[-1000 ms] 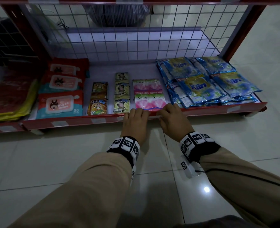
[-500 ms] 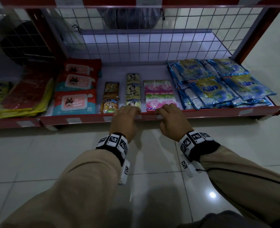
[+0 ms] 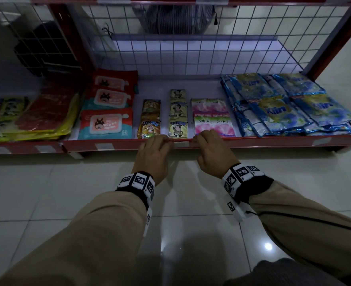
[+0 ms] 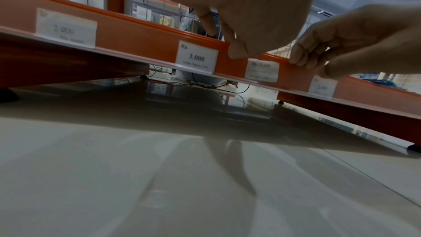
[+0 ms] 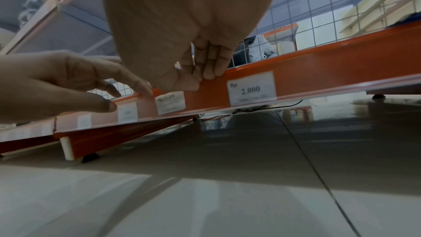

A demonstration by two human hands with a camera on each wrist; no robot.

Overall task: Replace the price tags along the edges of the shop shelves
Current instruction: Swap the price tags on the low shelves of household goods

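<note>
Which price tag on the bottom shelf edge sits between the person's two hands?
The blurred price tag between the 3.000 tag and the 2.000 tag; it alone lies between the left hand and right hand.

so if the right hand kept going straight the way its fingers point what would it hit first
Probably the pink Soffell sachets: the right hand has its fingers hooked over the red shelf edge, pointing straight at them. Depth is unclear.

The head view is dim and bluish, darkest at lower centre, where a shadow falls on the glossy floor tiles [image 3: 191, 234]; a small glare spot [image 3: 268, 246] shines at lower right. Straight shelf lines bow near the frame edges. In both wrist views the near hands are soft and blurred, and far price tags are unreadable.
</note>
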